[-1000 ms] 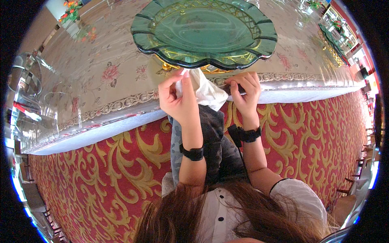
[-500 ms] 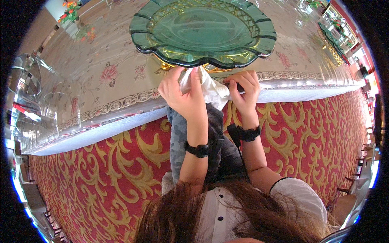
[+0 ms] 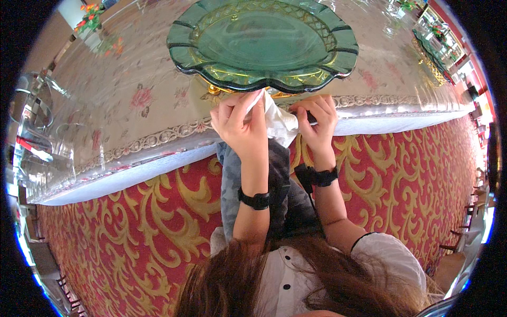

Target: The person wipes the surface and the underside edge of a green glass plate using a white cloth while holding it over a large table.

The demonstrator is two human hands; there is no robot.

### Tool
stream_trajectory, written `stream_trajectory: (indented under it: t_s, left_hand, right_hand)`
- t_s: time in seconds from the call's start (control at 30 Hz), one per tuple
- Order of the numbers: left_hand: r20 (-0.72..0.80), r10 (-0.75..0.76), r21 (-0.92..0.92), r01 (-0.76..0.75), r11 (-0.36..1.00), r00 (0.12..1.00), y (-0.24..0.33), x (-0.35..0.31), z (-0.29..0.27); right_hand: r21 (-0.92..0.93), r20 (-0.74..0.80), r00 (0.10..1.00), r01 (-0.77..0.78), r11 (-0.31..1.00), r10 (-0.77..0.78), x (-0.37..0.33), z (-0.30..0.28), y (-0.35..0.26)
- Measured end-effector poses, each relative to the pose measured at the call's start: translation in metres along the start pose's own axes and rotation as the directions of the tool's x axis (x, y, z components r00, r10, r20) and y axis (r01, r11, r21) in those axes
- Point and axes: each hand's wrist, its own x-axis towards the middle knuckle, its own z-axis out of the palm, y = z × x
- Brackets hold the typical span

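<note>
A big green glass dish (image 3: 259, 42) with a scalloped rim rests on a gold-coloured stand (image 3: 213, 89) near the table's front edge. Just below its near rim, my left hand (image 3: 240, 119) pinches a crumpled white cloth (image 3: 280, 124), which hangs over the table edge. My right hand (image 3: 318, 121) is curled at the same edge, to the right of the cloth. Its fingers close round a small dark object (image 3: 311, 116), mostly hidden, whose kind I cannot make out.
A clear cover lies over the floral tablecloth (image 3: 121, 127). Glassware (image 3: 37, 100) stands at the far left, with flowers (image 3: 91, 17) in a pot behind. Another green dish (image 3: 430, 50) is at the far right. Red and gold carpet (image 3: 158, 222) covers the floor.
My left hand has shifted slightly right and down, its fingers closer together on the cloth. My right hand stays almost in place. The dish looks nearly unmoved.
</note>
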Motion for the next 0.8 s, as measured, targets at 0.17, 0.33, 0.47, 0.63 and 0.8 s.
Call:
stream_trajectory:
  t_s: [0.17,0.33,0.47,0.63,0.8]
  left_hand:
    - [0.051,-0.017,0.016,0.016,1.000,0.999,-0.0021,0.0016,-0.0023]
    - [0.102,-0.039,-0.070,0.046,0.996,0.994,-0.0045,0.0016,-0.0062]
    - [0.121,0.021,-0.068,-0.012,0.998,0.992,-0.0061,0.0009,-0.0083]
    - [-0.048,-0.020,-0.051,0.018,0.999,0.999,-0.0029,-0.0013,-0.0018]
    - [-0.015,0.046,0.042,-0.045,0.998,0.999,-0.0026,-0.0004,0.0004]
  right_hand:
    - [-0.016,0.011,1.000,-0.010,1.000,0.010,-0.0009,0.0000,0.0005]
    - [-0.019,0.003,1.000,0.002,1.000,-0.002,-0.0004,0.0009,0.0004]
    - [-0.017,0.006,1.000,0.000,1.000,0.000,0.0001,0.0002,-0.0010]
    - [-0.012,0.012,1.000,0.001,1.000,-0.001,0.0004,-0.0005,-0.0014]
    - [-0.019,0.010,1.000,0.002,1.000,-0.002,-0.0007,-0.0005,0.0001]
